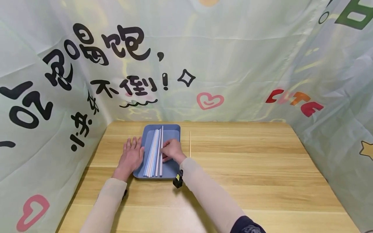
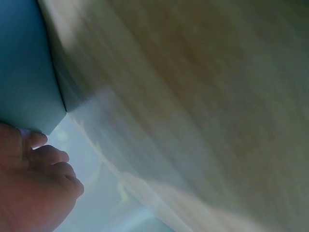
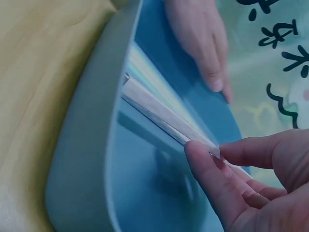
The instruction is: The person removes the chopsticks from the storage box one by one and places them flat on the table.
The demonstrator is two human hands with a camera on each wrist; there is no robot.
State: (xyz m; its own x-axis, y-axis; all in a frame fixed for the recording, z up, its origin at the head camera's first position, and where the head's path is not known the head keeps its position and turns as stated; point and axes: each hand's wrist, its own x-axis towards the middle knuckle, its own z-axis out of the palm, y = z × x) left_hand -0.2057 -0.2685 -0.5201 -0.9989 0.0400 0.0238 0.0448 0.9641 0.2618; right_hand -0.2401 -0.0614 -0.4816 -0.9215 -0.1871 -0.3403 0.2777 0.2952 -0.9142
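Wood table [image 1: 262,181], light tan, side-to-side grain, plank seams, paler shine near the front edge. Pale green cloth [image 1: 250,58] hangs on three sides as walls, creased, back part meeting the table's far edge. Printed on the back: big black characters [image 1: 134,42], wavy line [image 1: 138,103], four-point star [image 1: 186,78], pink heart [image 1: 210,101]. Left: more black characters, another heart [image 1: 27,212] low down. Right: CUTE letters [image 1: 298,98] in red, pink, orange; green shape [image 1: 354,8]; yellow star [image 1: 366,149]. Light soft.
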